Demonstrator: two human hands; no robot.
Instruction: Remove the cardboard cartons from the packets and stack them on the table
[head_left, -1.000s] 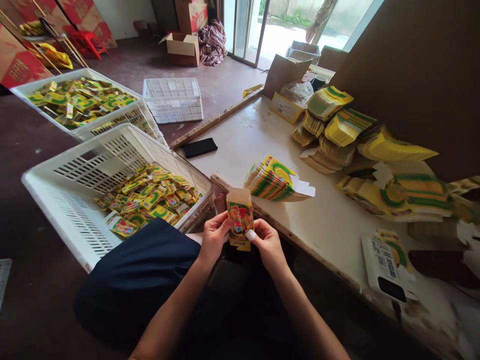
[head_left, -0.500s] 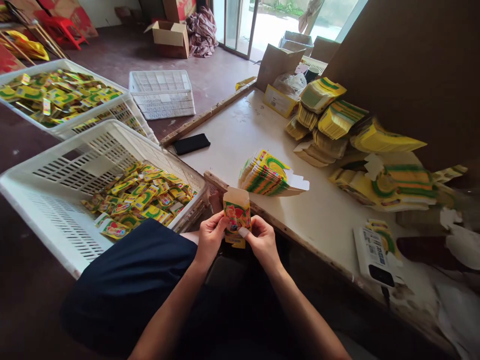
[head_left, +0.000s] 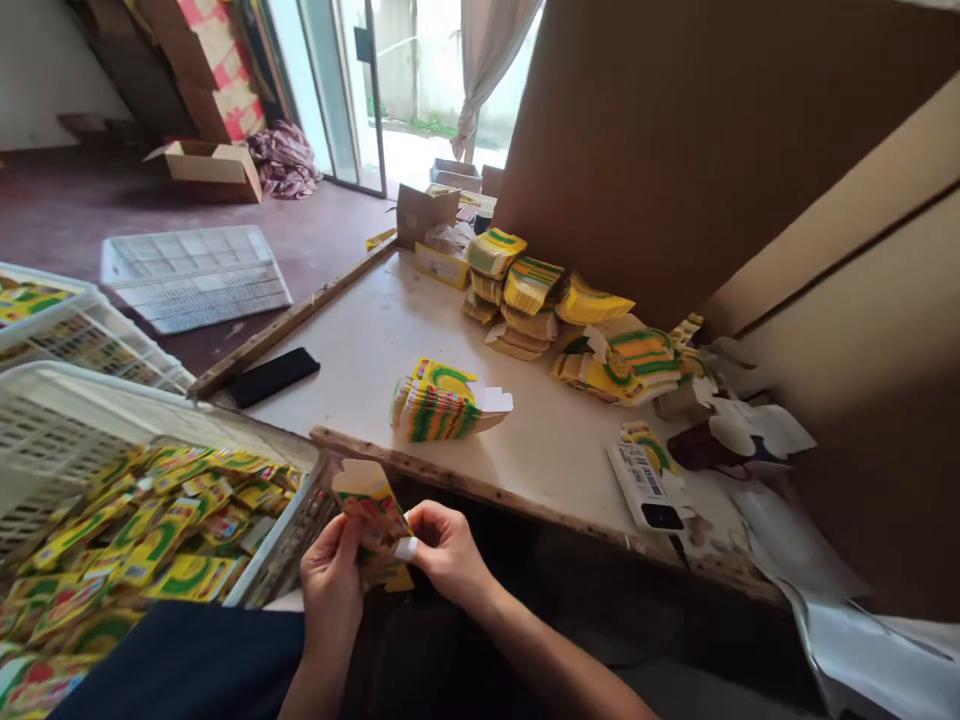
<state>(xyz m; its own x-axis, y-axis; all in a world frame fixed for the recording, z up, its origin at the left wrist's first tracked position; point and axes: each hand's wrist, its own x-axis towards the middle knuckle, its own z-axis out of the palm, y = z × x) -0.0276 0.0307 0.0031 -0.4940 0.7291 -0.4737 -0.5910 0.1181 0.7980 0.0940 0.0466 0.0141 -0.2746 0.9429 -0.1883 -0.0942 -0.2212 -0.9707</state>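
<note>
A small yellow printed carton [head_left: 375,505], its top flaps standing up, is held between both hands just off the table's front edge. My left hand [head_left: 335,562] pinches its left side, thumb on the front panel. On the carton's right side my right hand [head_left: 444,550] is closed, its thumb, with something white on the tip, pressing the lower edge. Just beyond, on the table [head_left: 352,340], a fanned stack of flat cartons [head_left: 439,400] leans over. Left of my hands, a white plastic crate [head_left: 45,400] holds many yellow cartons [head_left: 161,520].
A black phone [head_left: 275,376] lies at the table's left corner. Stacks of carton blanks [head_left: 532,290] line the back, beside a brown panel. A white device [head_left: 645,485] with a cable sits right. Another white crate [head_left: 195,275] and an open cardboard box [head_left: 214,172] are on the floor.
The view has swung right, so the table and crates appear further left. Both hands still hold the carton, which is now tilted and turned. My right thumb presses at its edge.
</note>
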